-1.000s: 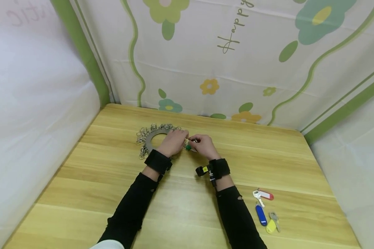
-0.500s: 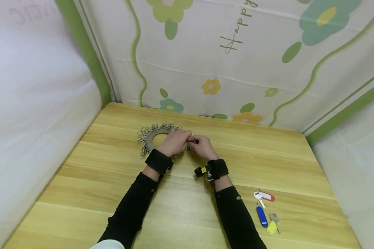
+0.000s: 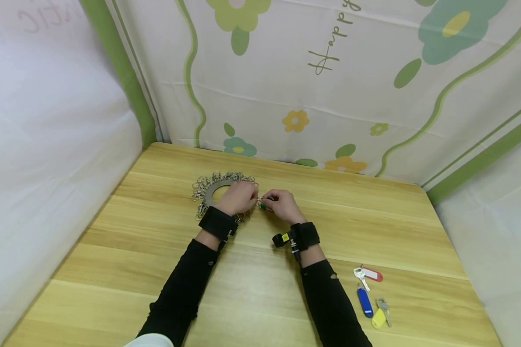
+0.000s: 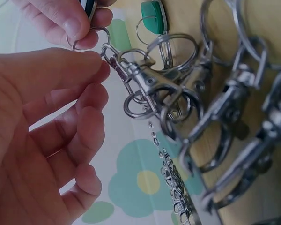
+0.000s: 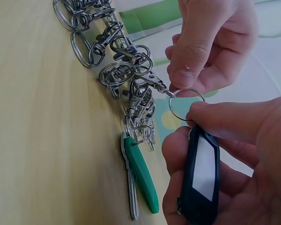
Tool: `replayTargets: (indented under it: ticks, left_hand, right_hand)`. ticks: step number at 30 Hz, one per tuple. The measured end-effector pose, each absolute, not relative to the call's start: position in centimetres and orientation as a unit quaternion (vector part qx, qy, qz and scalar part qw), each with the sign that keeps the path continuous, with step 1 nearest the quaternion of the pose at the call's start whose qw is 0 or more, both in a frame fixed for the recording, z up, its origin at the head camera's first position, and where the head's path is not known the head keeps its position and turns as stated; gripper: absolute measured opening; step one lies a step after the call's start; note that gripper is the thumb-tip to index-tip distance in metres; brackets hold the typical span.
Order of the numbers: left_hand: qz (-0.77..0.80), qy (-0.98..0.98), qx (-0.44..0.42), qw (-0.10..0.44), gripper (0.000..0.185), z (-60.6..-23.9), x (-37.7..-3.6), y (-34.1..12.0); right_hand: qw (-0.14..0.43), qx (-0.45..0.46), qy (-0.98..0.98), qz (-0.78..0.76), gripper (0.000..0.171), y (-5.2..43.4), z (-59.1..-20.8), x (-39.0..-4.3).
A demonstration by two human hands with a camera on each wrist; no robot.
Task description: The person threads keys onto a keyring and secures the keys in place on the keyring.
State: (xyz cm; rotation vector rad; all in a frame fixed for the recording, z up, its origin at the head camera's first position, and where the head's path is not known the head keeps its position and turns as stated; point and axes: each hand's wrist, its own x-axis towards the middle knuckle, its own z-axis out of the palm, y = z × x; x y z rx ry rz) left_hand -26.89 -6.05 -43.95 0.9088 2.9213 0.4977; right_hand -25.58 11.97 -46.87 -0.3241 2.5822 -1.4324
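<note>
A flat grey metal hoop (image 3: 208, 196) lies on the table, fringed with several swivel clasps and split rings. My left hand (image 3: 238, 197), at its right side, pinches a split ring (image 5: 202, 95) where it joins a clasp (image 5: 152, 80). Between the thumb and curled fingers of my right hand (image 3: 284, 205) is a dark key tag (image 5: 203, 176) with a white label; its upper end meets that ring, and my thumb covers the join. A green key tag (image 5: 143, 176) with a key (image 5: 131, 187) hangs from a neighbouring clasp.
Toward the front right of the wooden table (image 3: 243, 299) lie a red key tag (image 3: 373, 274) with a key (image 3: 361, 278), a blue key tag (image 3: 364, 302), and a yellow key tag (image 3: 378, 318) with a key (image 3: 384, 308). A printed curtain (image 3: 252, 86) stands behind.
My left hand has shifted slightly left, away from the right hand, so a gap shows between them. The right hand stays nearly in place with the dark key tag.
</note>
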Motion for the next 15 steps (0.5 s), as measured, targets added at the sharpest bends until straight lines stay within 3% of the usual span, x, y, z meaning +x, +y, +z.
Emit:
replayTargets:
  ticks: [15]
  left_hand:
    - [0.182,0.939,0.291,0.029,0.016,-43.72,-26.77,-5.71]
  right_hand:
    - [0.099,-0.12,0.866,-0.475,0.011,12.0,-47.03,-25.67]
